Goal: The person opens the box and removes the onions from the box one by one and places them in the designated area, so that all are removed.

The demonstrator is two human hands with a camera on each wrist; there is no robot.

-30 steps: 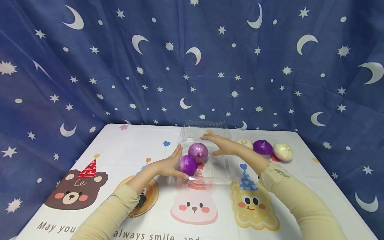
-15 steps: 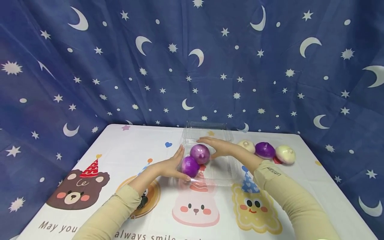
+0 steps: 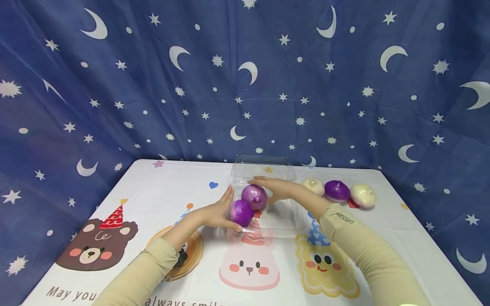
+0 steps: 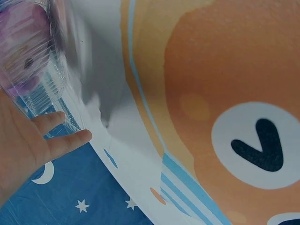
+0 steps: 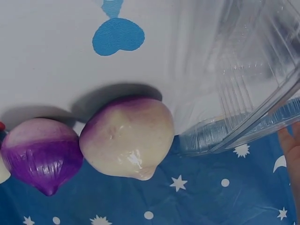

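Observation:
Two purple onions [image 3: 254,197] lie against each other in the left part of a clear plastic box [image 3: 281,216], whose lid [image 3: 264,169] is folded back. My left hand [image 3: 216,213] lies along the box's left side, fingers straight and thumb spread at the near corner; the left wrist view shows its spread fingers [image 4: 70,140] by the clear wall. My right hand [image 3: 276,188] reaches over the box. Its fingers extend past the far side of the farther onion and its thumb is close to that onion's right side; whether they touch is unclear.
Right of the box stand a pale onion [image 3: 313,186], a purple onion [image 3: 337,191] and another pale onion [image 3: 363,196] in a row. A white tablecloth [image 3: 183,182] with cartoon prints covers the table. A blue star-and-moon curtain [image 3: 153,85] hangs behind.
My right hand has moved left, from over the box's right part to the farther onion. My left hand and both onions in the box have stayed in place.

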